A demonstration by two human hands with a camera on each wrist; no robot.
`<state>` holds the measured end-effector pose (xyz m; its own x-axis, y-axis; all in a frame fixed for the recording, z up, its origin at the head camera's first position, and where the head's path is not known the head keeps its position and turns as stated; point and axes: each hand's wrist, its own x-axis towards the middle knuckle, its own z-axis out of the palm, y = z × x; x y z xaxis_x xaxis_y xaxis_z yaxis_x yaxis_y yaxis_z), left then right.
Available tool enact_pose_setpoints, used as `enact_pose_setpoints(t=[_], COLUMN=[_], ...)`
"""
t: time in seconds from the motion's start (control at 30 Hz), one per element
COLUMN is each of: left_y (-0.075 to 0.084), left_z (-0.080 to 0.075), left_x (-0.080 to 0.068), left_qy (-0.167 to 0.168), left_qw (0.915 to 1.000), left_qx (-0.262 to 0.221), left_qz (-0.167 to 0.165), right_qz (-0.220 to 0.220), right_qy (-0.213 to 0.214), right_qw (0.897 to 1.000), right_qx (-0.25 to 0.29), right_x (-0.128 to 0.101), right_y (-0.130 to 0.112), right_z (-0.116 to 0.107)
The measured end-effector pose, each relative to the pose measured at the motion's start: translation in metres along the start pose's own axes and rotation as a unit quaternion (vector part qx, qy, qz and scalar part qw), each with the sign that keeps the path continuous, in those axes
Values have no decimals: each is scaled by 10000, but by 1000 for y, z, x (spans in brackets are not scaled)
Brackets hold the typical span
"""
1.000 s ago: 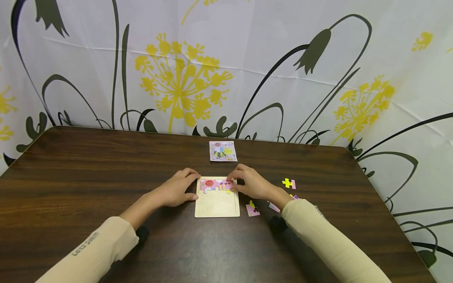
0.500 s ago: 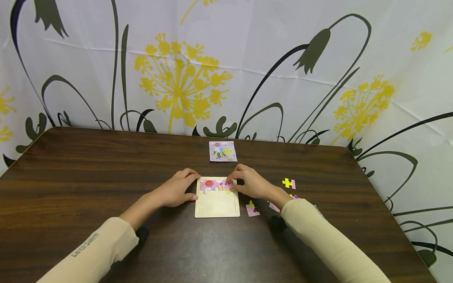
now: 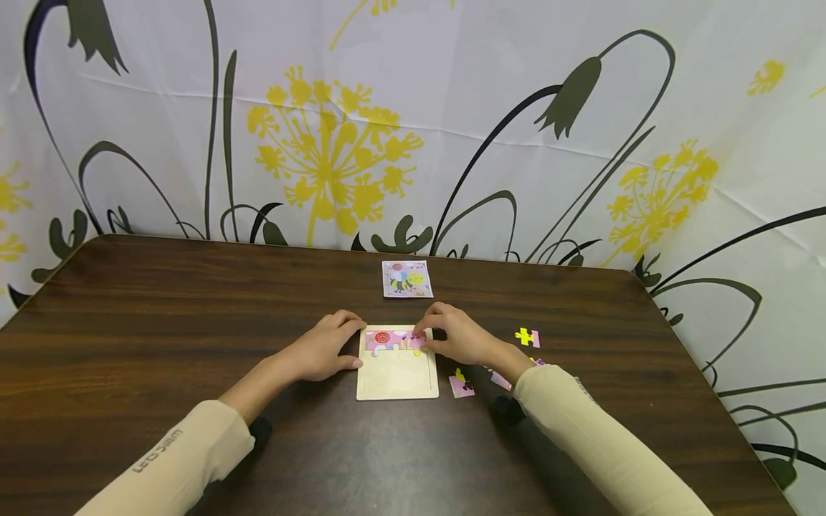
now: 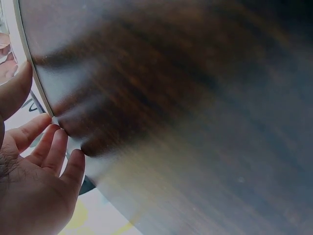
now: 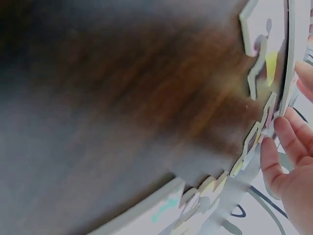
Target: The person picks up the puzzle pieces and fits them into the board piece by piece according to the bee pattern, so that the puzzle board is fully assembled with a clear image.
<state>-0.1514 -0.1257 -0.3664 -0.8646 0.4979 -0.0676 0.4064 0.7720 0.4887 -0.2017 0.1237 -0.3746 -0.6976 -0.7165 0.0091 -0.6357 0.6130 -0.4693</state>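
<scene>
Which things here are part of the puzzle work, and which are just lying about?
In use: puzzle tray, placed pieces, left hand, right hand, loose pieces.
Lying about: picture card, floral backdrop.

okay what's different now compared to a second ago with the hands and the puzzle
Nothing visibly changed. The left hand still rests against the puzzle tray, the right hand still presses the piece in its top row, and the loose pieces lie where they were.
</scene>
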Motion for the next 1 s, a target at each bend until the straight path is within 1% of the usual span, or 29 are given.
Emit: enact_pose_setpoints(t=[0.33,0.57,0.77,0.9,1.0], left_y=[0,0,0,0,1], left_z=[0,0,0,0,0], left_x=[0,0,-1,-1,-1], left_qy=[12,19,19,31,36], left_qw=[10000,10000,10000,10000,10000], left_qx=[40,28,5,17,18], left_qz=[22,6,1,11,30], right_qz=[135,135,278,454,569], right_qy=[-85,-31,34,51,12], right_qw=[9996,9989,9980,9958,9947], right_qx=[225,451,574,798,851], right_x=[-1,-3,-7,-13,-17], right_y=[0,3,3,3,5], right_z=[-3,-8,-18,-25,-29])
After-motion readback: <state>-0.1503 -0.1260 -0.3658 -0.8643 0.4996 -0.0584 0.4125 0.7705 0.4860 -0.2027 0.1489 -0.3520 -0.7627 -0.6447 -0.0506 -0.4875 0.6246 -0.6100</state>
